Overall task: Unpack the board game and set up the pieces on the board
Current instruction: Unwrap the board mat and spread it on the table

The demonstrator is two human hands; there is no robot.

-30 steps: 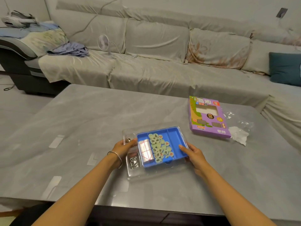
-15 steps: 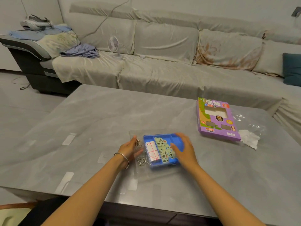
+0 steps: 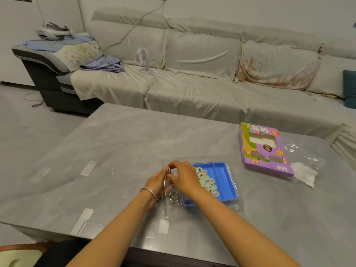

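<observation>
Right hand (image 3: 184,179) crossed blue tray (image 3: 223,182), pinches metal ring (image 3: 169,170); left hand (image 3: 157,183) beside, grip unclear.

A blue tray (image 3: 221,182) lay flat inside a clear plastic tray (image 3: 167,212) on the table. Its right compartment was bare. The middle one held pale green round pieces (image 3: 207,180) marked in red and black. In the clear tray's left pockets sat a near metal puzzle (image 3: 173,198), lying loose, and a far metal puzzle (image 3: 169,169), partly covered. The purple box (image 3: 264,151) lay flat, well to the right.
</observation>
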